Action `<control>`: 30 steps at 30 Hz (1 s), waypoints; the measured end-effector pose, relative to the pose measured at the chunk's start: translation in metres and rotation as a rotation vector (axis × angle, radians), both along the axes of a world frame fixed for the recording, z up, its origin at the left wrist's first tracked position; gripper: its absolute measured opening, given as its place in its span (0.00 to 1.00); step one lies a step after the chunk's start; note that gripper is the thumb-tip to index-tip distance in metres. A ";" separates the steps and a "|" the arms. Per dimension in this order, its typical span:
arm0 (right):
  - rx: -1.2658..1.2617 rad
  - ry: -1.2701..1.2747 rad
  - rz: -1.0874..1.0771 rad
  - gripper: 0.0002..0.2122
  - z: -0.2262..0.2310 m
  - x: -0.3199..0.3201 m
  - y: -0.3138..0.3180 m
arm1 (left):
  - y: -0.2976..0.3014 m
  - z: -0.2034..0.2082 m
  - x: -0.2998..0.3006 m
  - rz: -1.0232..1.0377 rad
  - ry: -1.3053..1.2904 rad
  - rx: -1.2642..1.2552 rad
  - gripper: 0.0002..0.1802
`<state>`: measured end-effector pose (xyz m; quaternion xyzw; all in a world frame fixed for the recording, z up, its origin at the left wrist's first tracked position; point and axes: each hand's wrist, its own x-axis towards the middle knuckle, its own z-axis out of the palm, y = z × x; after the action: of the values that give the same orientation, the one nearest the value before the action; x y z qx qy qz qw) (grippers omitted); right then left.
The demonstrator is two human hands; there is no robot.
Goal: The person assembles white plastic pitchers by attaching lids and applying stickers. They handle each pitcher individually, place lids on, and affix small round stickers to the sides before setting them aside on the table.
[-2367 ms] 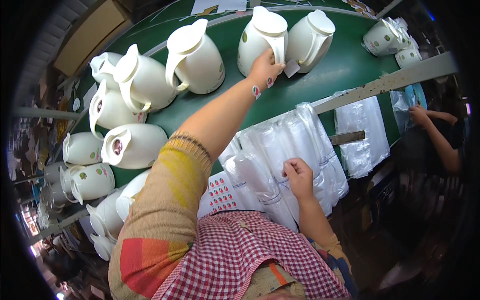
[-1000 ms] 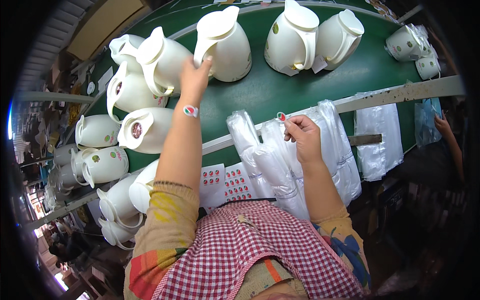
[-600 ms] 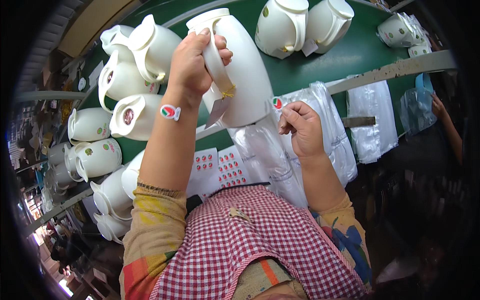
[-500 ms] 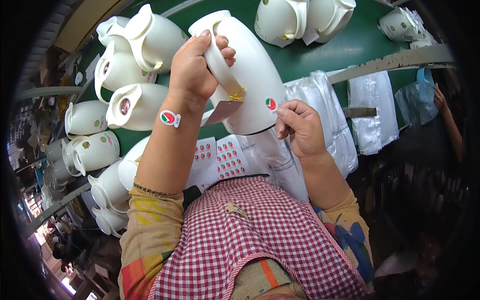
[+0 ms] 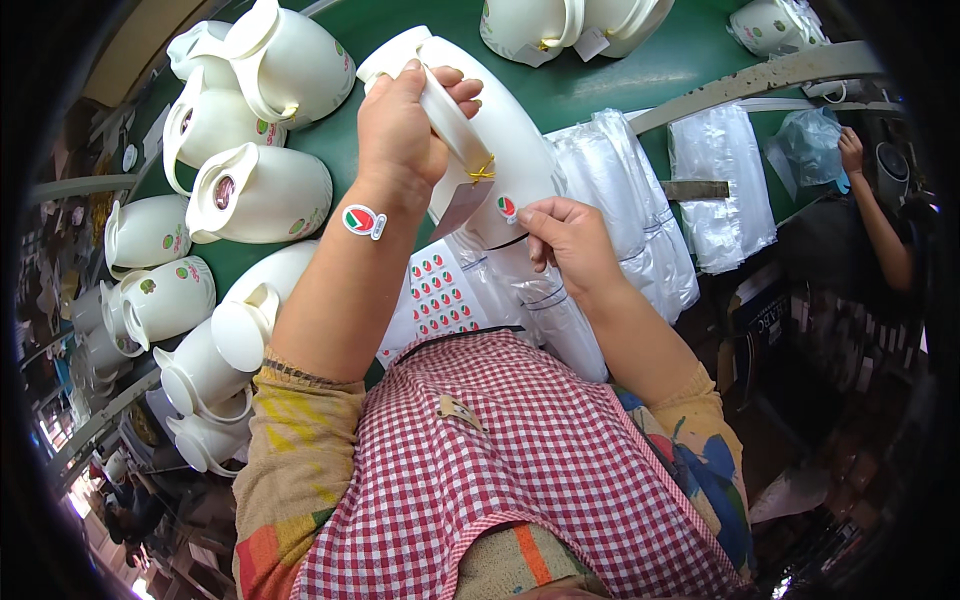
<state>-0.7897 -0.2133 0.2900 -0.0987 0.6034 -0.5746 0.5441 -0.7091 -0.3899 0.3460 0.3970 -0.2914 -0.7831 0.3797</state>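
Observation:
My left hand (image 5: 402,135) is wrapped round the handle of a tilted white vacuum jug (image 5: 515,125). A folded card tag (image 5: 463,208) hangs from the handle on a yellow twist tie. By the jug's lower side, my right hand (image 5: 572,240) pinches the edge of a small red-and-green sticker (image 5: 506,207). The sticker lies against or just in front of the white surface; I cannot tell whether it is fully stuck. A similar sticker (image 5: 364,222) sits on my left forearm. Sheets of the same stickers (image 5: 437,297) lie below the jug.
Several white jugs (image 5: 280,195) stand or lie on the green table (image 5: 395,20) at left, with more jugs (image 5: 535,25) at the far side. Stacked clear plastic bags (image 5: 625,200) lie to the right, near a metal rail (image 5: 760,85). Another person's hand (image 5: 850,152) is at far right.
The view has shifted slightly, so most things sit further left. The fingers of my right hand stay at the sticker by the jug. My left hand keeps its grip on the handle.

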 end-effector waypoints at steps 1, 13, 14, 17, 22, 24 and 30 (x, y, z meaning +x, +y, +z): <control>-0.003 0.022 -0.011 0.06 -0.001 0.000 -0.001 | 0.001 0.001 0.000 0.004 -0.002 0.000 0.14; 0.112 0.665 -0.011 0.13 -0.022 0.008 -0.006 | 0.010 -0.010 -0.005 -0.004 0.000 -0.055 0.12; 0.195 0.778 0.048 0.14 -0.019 0.006 -0.006 | 0.011 -0.010 -0.004 -0.004 -0.007 -0.061 0.12; 0.360 0.999 0.181 0.18 -0.010 0.001 -0.004 | 0.011 -0.013 -0.003 -0.012 -0.010 -0.070 0.10; 0.224 0.868 0.163 0.17 -0.047 -0.032 0.028 | 0.000 -0.014 -0.002 -0.094 0.072 -0.057 0.07; 0.107 0.588 -0.068 0.14 -0.054 -0.047 0.035 | -0.015 -0.002 -0.010 -0.198 0.098 -0.248 0.09; 0.050 0.531 -0.108 0.09 -0.056 -0.042 0.050 | -0.100 -0.018 -0.066 -0.459 -0.008 -0.742 0.17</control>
<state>-0.8321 -0.1629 0.2341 -0.2001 0.7432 -0.5418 0.3376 -0.7751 -0.4897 0.3276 0.1616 -0.6352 -0.6879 0.3117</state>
